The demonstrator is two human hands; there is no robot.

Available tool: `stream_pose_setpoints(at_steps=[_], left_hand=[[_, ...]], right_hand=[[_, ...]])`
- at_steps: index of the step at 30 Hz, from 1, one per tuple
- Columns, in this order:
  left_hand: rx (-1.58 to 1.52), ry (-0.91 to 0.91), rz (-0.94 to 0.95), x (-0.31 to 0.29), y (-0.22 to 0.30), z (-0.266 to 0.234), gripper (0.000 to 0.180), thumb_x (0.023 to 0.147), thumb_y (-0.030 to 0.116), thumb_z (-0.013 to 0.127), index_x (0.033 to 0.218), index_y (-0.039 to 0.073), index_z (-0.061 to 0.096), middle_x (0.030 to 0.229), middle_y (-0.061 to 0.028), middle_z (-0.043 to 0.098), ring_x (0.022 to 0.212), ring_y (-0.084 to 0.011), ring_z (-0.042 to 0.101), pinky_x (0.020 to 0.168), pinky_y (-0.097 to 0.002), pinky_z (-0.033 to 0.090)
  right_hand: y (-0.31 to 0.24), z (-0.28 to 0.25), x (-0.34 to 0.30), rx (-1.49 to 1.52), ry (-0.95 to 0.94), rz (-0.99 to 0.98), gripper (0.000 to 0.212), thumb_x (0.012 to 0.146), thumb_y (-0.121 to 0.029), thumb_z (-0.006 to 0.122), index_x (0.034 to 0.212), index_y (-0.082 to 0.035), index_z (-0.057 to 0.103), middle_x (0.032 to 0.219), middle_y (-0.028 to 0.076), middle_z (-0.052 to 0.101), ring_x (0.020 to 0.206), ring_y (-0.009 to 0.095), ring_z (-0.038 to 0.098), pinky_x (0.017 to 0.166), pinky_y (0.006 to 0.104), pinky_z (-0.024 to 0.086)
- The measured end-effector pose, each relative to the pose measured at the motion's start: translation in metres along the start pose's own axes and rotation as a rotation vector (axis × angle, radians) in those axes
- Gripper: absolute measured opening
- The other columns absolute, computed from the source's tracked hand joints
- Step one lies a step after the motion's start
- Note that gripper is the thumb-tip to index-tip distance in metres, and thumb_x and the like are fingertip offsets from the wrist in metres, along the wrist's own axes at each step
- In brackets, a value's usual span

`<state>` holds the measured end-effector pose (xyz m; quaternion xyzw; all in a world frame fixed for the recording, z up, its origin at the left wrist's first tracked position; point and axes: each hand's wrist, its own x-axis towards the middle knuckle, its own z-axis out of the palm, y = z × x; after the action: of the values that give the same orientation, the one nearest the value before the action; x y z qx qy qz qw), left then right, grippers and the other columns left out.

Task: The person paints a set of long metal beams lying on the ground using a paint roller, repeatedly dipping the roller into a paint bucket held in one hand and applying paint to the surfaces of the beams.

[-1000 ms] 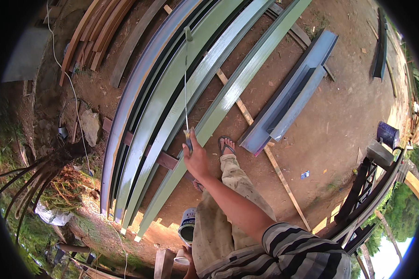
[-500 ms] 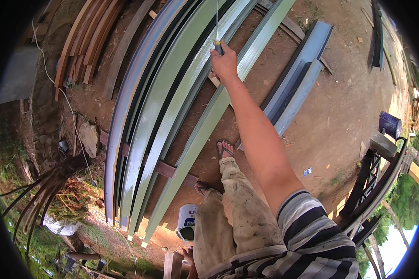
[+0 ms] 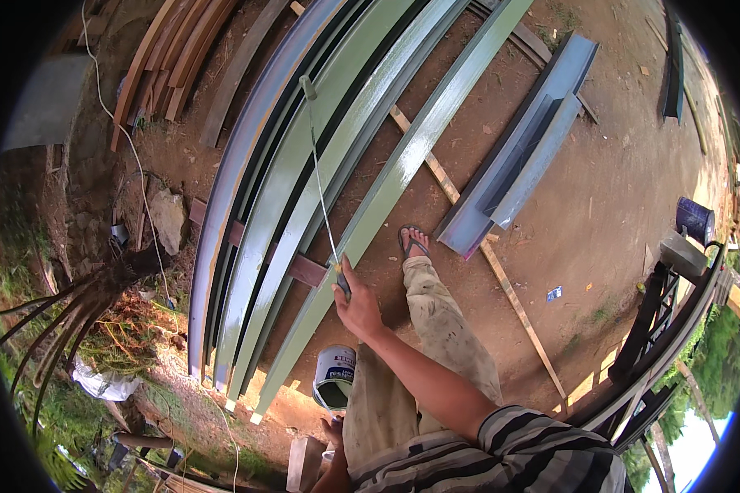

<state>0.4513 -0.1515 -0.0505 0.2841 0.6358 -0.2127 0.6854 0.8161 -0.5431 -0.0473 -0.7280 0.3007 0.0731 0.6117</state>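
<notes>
My right hand [image 3: 357, 307] is closed round the handle of a long-framed paint roller [image 3: 321, 187]. The roller's pale head rests on or just over a green-painted metal beam [image 3: 292, 168], up and left of the hand. Several such beams lie side by side, with wet-looking shine on their green faces. At the lower middle, my left hand [image 3: 334, 432] shows only in part, its fingers curled, just below a white paint bucket [image 3: 335, 366]. What those fingers hold is hidden. Green paint shows inside the bucket, beside my trouser leg.
Dark crosspieces [image 3: 307, 270] support the beams. Bluish unpainted channels [image 3: 518, 164] lie to the right, with a thin wooden strip [image 3: 514, 296] on the dirt. Brown timbers [image 3: 168, 62] are stacked at the far left. A dark blue drum [image 3: 695, 220] stands far right.
My right hand has drawn back toward me with the roller, down and to the left. The whole roller frame and head now show. The view has shifted slightly.
</notes>
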Motion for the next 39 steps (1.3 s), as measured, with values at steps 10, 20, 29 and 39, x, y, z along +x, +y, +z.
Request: stream_pose_setpoints(at_steps=[10,20,29,39], left_hand=[[0.073,-0.165,-0.065,0.002,0.059,-0.108,0.072,0.093,0.077,0.047,0.089,0.007,0.065,0.091,-0.0145,0.07,0.086,-0.0307,0.065,0.085,-0.0407,0.051],[-0.092,-0.246,-0.049,0.028,0.021,-0.2,0.075,0.095,0.074,0.044,0.11,0.005,0.068,0.114,-0.0172,0.072,0.105,-0.0346,0.067,0.097,-0.0467,0.051],[-0.044,-0.192,-0.03,0.027,0.009,-0.238,0.095,0.092,0.08,0.04,0.146,0.002,0.047,0.139,-0.0177,0.061,0.121,-0.0365,0.061,0.108,-0.0489,0.043],[-0.273,-0.068,-0.055,0.016,-0.018,-0.246,0.06,0.098,0.068,0.047,0.086,0.011,0.064,0.084,-0.0105,0.07,0.081,-0.0279,0.067,0.081,-0.0426,0.054]], right_hand=[[0.041,0.171,-0.136,0.079,0.082,0.023,0.066,0.098,-0.016,0.062,0.155,0.001,0.033,0.132,0.033,0.059,0.122,0.048,0.058,0.098,0.0476,0.05],[0.046,0.15,-0.047,-0.032,0.248,-0.162,0.064,0.096,-0.016,0.064,0.153,0.0,0.039,0.085,0.019,0.067,0.077,0.033,0.064,0.08,0.0436,0.054],[0.088,0.274,-0.308,0.048,-0.021,0.017,0.063,0.098,-0.016,0.063,0.153,-0.001,0.038,0.115,0.028,0.068,0.098,0.041,0.07,0.084,0.0391,0.055],[0.07,0.251,-0.169,-0.03,0.175,-0.149,0.064,0.098,-0.01,0.062,0.154,0.004,0.035,0.105,0.025,0.068,0.086,0.027,0.062,0.082,0.0382,0.051]])
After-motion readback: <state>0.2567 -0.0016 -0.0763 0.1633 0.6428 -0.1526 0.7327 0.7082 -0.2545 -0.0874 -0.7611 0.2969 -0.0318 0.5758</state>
